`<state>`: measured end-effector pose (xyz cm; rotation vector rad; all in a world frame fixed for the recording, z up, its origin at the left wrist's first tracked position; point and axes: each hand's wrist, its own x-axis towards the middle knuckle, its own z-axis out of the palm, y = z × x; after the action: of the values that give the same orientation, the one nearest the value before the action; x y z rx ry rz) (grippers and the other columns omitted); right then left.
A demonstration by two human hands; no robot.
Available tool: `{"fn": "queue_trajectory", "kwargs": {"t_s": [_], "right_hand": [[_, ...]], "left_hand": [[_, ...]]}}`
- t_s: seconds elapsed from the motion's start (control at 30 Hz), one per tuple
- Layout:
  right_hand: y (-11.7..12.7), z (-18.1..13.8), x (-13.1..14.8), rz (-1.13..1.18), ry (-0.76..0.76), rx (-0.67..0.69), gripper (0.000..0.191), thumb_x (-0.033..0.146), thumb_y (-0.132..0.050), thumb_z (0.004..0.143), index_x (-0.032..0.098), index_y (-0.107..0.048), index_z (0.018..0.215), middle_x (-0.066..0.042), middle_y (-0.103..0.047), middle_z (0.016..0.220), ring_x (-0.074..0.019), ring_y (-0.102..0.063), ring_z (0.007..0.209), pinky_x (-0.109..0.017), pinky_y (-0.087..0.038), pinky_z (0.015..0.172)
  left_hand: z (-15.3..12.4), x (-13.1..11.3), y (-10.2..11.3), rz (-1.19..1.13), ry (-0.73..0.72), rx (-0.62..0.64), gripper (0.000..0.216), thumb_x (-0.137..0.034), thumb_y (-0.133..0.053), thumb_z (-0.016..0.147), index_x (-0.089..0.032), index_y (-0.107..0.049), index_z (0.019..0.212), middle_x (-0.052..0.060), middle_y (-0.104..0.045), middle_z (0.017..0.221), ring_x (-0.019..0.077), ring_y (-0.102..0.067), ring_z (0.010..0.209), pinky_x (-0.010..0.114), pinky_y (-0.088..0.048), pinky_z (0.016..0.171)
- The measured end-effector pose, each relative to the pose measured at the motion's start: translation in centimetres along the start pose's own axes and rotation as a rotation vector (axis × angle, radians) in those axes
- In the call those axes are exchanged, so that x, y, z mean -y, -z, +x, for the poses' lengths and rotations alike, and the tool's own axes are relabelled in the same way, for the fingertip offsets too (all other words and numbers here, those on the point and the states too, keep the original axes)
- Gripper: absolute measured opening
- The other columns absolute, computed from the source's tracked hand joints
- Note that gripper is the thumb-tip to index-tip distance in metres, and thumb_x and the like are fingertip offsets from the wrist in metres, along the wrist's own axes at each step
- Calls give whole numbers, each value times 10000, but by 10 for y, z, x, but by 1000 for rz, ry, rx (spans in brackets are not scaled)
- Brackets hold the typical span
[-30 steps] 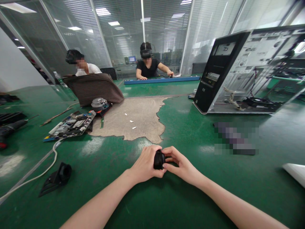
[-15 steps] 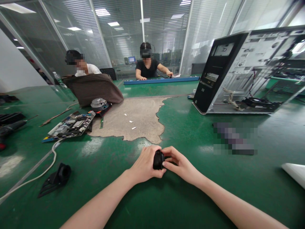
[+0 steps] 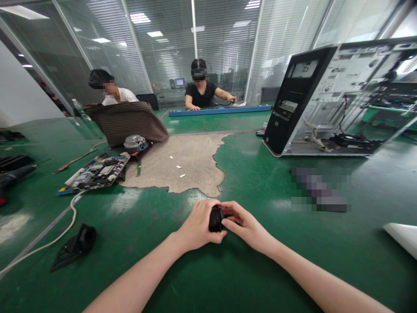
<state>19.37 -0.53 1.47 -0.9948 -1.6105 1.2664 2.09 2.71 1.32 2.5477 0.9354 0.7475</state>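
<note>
A small round black part (image 3: 216, 218) sits between both my hands, just above the green table (image 3: 247, 174) near its front middle. My left hand (image 3: 198, 226) is wrapped round its left side, fingers curled over the top and thumb underneath. My right hand (image 3: 245, 226) pinches its right side with thumb and fingertips. Most of the part is hidden by my fingers.
A black funnel-shaped piece (image 3: 76, 245) and a white cable (image 3: 48, 241) lie at the front left. A circuit board (image 3: 96, 172) and a fan (image 3: 135, 142) lie further back left. An opened computer case (image 3: 329, 93) stands at the right. Two other people sit at the far side.
My hands and the black part have stayed in place; the fingers of my right hand shifted slightly on the part. The view has drifted a little.
</note>
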Motion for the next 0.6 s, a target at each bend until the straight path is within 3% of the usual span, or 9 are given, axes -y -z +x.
{"fn": "queue_trajectory", "kwargs": {"t_s": [0.33, 0.6], "right_hand": [[1, 0, -4, 15, 65, -23, 149, 233, -543, 788, 215, -524, 934, -32, -483, 1018, -147, -532, 956, -302, -473, 846], [-1, -1, -1, -31, 16, 1, 277, 185, -527, 794, 221, -456, 1059, -40, -535, 1011, -168, -536, 977, -351, -460, 858]], "left_hand": [[0, 0, -1, 13, -16, -14, 608, -250, -616, 595, -191, -298, 1111, 61, -484, 1020, 216, -481, 892, 368, -367, 792], [0, -1, 0, 11, -2, -5, 620, -239, -619, 599, -188, -292, 1123, 65, -480, 1029, 219, -476, 900, 370, -370, 796]]}}
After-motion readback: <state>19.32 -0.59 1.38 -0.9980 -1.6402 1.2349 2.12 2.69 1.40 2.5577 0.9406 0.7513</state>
